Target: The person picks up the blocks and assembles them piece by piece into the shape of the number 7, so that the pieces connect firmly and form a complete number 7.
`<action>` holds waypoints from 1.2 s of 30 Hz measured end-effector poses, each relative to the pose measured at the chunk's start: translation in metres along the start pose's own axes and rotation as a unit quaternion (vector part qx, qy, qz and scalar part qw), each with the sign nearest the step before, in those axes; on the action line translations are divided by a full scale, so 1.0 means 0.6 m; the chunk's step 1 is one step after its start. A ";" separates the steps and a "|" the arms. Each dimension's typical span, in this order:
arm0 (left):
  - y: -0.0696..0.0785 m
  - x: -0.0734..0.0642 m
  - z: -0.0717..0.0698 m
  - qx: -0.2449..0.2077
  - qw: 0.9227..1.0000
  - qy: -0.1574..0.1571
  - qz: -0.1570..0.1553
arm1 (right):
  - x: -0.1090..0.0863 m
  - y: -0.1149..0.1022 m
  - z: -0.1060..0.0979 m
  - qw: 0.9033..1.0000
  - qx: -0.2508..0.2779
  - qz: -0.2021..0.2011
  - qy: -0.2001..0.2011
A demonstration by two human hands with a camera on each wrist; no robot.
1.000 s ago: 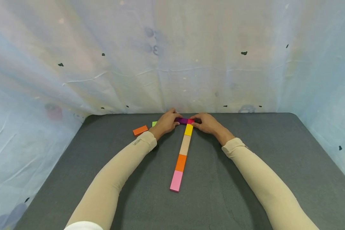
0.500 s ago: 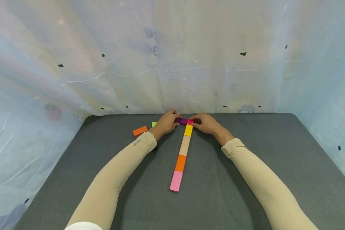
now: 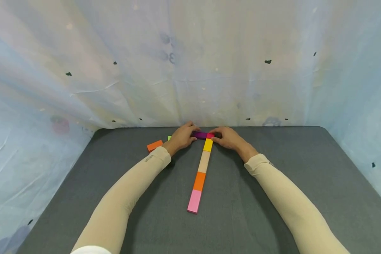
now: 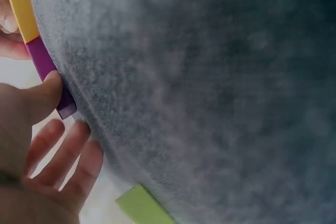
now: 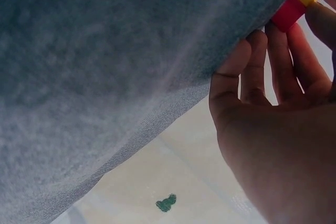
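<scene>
A row of flat coloured blocks runs away from me on the dark table: pink [image 3: 194, 201], orange [image 3: 199, 181], cream [image 3: 204, 161], yellow [image 3: 207, 144] and red [image 3: 210, 135]. A purple block [image 3: 200, 135] extends leftward from the red one, forming a corner. My left hand [image 3: 181, 137] holds the purple block near its left end; in the left wrist view its thumb lies on the purple block [image 4: 43, 61], with several fingers loosely bent beyond. My right hand [image 3: 230, 137] pinches the red block between thumb and fingers, the thumb near the yellow joint in the right wrist view.
Left of the row lie a loose orange block [image 3: 154, 145] and a green block [image 3: 169, 138], partly hidden by my left hand. The table's [image 3: 266, 197] far edge is close behind both hands, against a pale patterned curtain [image 3: 222, 84].
My left hand has shifted slightly leftward along the purple block, baring a little more of it. The right hand and the row of blocks keep their places.
</scene>
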State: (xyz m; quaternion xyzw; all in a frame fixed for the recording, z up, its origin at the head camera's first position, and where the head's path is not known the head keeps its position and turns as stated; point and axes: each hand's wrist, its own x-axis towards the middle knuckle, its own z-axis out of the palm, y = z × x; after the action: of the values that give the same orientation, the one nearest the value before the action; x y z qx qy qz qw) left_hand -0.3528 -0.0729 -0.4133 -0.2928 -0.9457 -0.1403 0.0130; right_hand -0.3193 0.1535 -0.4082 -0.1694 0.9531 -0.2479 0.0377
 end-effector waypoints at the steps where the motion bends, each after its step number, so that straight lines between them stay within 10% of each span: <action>1: -0.003 -0.003 0.000 0.003 1.000 0.004 0.001 | 0.001 0.001 0.001 1.000 0.001 0.002 -0.002; 15: -0.083 -0.054 -0.019 -0.001 0.998 0.035 0.056 | -0.001 -0.002 0.000 1.000 0.003 0.000 0.001; 36: -0.208 -0.178 -0.068 -0.024 0.999 0.031 0.000 | 0.004 -0.007 0.005 1.000 0.006 -0.011 0.006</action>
State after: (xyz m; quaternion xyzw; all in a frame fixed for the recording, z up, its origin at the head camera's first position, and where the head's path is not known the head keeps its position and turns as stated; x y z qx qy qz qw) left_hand -0.3361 -0.2414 -0.4175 -0.2881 -0.9413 -0.1723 0.0352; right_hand -0.3201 0.1478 -0.4086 -0.1779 0.9499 -0.2550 0.0304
